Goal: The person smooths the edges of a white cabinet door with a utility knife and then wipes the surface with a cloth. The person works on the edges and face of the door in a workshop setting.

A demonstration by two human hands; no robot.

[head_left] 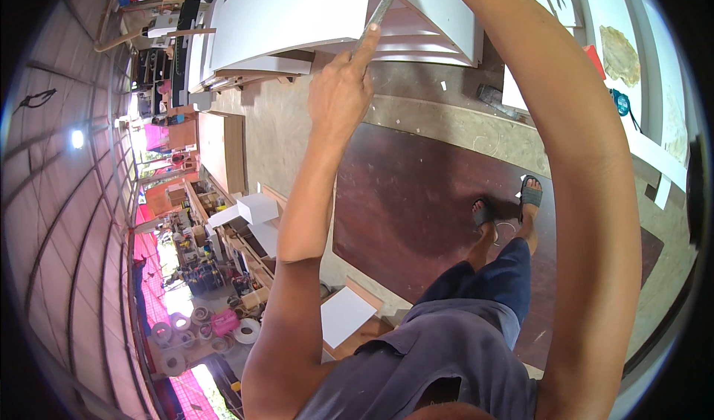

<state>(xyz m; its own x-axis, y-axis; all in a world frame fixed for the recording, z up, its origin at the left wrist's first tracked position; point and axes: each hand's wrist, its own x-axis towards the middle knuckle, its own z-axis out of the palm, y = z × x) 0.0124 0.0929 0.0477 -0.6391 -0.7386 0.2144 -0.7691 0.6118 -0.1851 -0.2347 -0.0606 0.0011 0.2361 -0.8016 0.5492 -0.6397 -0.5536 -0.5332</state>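
Note:
My left hand (341, 97) reaches up to the top middle, at the edge of a white cabinet panel (297, 11). Its fingers are closed around a slim grey metal file (384, 10), with the index finger laid along it. The file slants up and to the right, its dark tip near the top of the view. Beyond it, the cabinet's open white inside (424, 30) shows. My right arm (587, 152) arches up the right side and leaves over the top edge, so the right hand is out of sight.
A dark brown board (416, 197) lies on the floor under my sandalled feet. Right of the cabinet are more white panels (595, 11) and a teal tape measure (620, 102). Tape rolls (248, 331) and tools crowd a bench at lower left, near white boxes (257, 207).

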